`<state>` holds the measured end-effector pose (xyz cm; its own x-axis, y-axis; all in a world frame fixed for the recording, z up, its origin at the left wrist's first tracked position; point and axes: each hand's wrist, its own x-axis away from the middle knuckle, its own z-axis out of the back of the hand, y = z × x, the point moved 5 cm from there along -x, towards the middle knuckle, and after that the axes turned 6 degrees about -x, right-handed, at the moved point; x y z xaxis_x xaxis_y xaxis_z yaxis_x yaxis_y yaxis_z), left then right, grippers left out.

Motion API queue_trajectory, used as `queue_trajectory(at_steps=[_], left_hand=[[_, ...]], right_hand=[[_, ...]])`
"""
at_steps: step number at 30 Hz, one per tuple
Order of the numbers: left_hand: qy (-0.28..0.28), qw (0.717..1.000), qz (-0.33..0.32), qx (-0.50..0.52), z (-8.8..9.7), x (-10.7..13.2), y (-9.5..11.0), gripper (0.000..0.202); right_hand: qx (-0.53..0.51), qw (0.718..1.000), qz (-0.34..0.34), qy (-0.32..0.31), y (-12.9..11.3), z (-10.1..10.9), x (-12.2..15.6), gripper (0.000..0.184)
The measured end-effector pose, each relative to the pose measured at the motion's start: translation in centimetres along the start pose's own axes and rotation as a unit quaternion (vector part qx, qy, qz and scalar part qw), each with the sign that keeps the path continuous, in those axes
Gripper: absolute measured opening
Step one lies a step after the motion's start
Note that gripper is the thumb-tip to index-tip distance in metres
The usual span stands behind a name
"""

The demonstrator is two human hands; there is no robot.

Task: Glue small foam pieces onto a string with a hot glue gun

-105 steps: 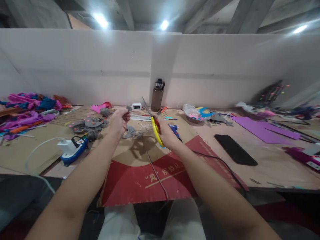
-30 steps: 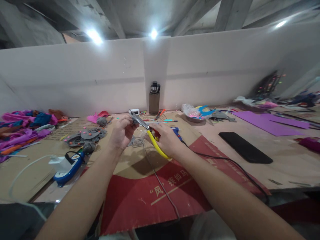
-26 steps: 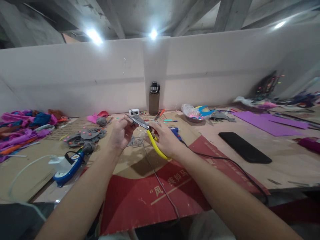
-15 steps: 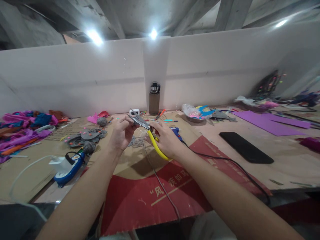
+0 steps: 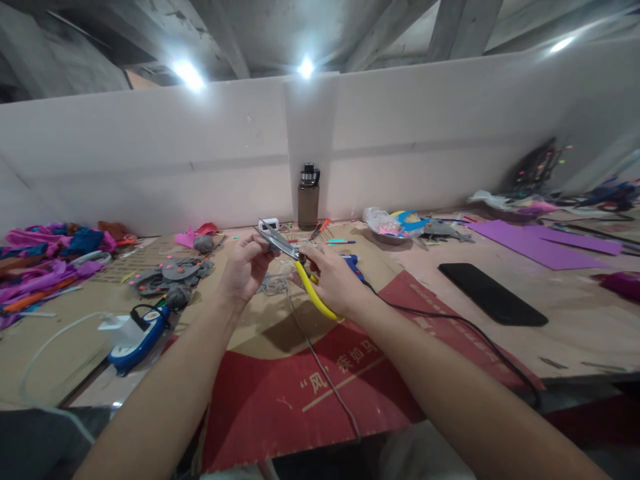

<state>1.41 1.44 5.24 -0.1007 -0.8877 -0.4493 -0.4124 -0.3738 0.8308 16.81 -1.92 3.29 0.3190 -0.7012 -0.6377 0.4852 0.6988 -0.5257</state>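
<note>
So the right hand (image 5: 334, 285) is wrapped around the yellow handles of the scissors (image 5: 280, 242), just above the middle of the frame. The blades slant up and left, straight into the left hand (image 5: 245, 267). That hand has its fingers curled in, pinching a small grey scrap (image 5: 271, 246) right at the blades. Can't tell if the blades are parted or closed on it. Both hands sit close together over the red-printed cardboard (image 5: 300, 387), and a thin thread (image 5: 320, 365) trails down from them toward the bottom edge.

Containers: a brownish bottle (image 5: 309, 198) stands upright against the back wall, and I can't see what's in it. Right of it, a clear dish (image 5: 383, 225) holds pink bits. A blue glue gun (image 5: 353, 266) pokes out just behind the right hand.

Compared with a few seconds back, the scissors were pointing nearly straight up and the hands were apart. Now the blades are tipped over to meet the left fingers. Over the last half second there's barely any change.
</note>
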Motion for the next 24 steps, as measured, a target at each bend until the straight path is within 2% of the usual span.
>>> queue_trajectory(at_steps=[24], left_hand=[[-0.001, 1.000, 0.002, 0.006, -0.19, 0.18, 0.11, 0.010]], right_hand=[[0.035, 0.999, 0.001, -0.003, 0.03, 0.08, 0.09, 0.037]])
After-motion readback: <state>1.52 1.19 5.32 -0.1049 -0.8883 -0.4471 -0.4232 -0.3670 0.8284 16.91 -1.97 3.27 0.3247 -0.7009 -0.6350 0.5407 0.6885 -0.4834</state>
